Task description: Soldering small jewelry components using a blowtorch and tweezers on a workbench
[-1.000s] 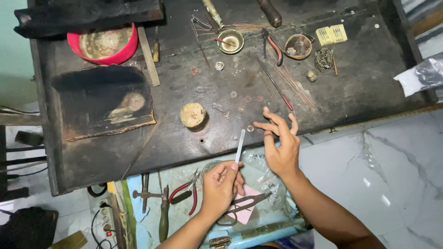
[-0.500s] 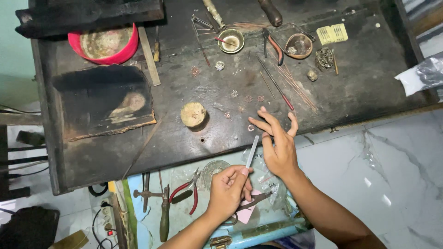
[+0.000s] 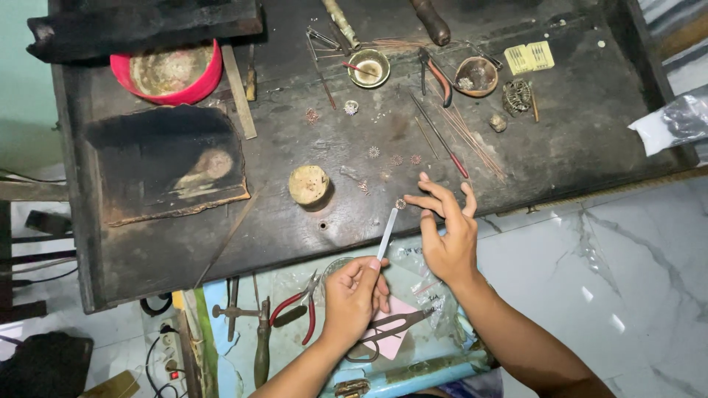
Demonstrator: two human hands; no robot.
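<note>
My dark, scorched workbench (image 3: 575, 147) carries a red bowl (image 3: 168, 72), a charred block (image 3: 166, 162), a round wooden stub (image 3: 308, 184), small dishes and wires.

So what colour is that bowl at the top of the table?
The bowl is bright pink-red outside, with a dull grey-brown inside. The head view shows it.

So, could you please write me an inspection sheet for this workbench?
Surface: dark, scorched wooden bench.
Job's things: tweezers gripping a small filigree piece at the tips.
Clutter: red bowl, charred block, round stump, two small bowls, wires, red pliers, shears.
Grippers: left hand holds the tweezers; right hand open beside the piece.
Cables: power strip and leads, floor.
Surroundings: marble floor.
</note>
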